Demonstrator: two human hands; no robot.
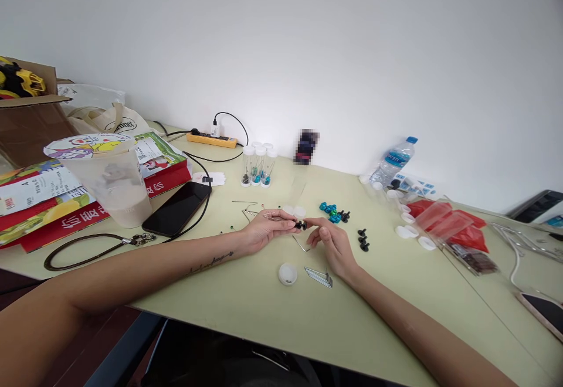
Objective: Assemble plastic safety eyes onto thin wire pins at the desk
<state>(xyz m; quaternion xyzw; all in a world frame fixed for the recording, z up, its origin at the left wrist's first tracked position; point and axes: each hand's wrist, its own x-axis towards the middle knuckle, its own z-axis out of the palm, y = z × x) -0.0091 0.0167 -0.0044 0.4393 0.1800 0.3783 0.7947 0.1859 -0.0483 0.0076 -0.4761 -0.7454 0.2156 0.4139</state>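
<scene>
My left hand [264, 231] pinches a small black flanged part [301, 225], which looks like a thumbscrew, between thumb and fingertips. My right hand [332, 243] reaches in from the other side, its index finger extended to the part's right end and its other fingers loosely bent. Just below, an L-shaped hex key [301, 244] lies close to the right fingertips; whether they touch it I cannot tell. A round white cap [288, 274] with tiny pieces inside sits nearer me, beside a bundle of hex keys [319, 277]. Blue and green parts [333, 211] and similar black parts [363, 240] lie right.
Capped clear tubes [258, 165] stand at the back, near a yellow power strip [212, 139]. On the left are a phone [176, 209], a drink cup [116, 187] and red boxes [169, 179]. White caps [407, 232], empty tubes and a water bottle [393, 161] are right.
</scene>
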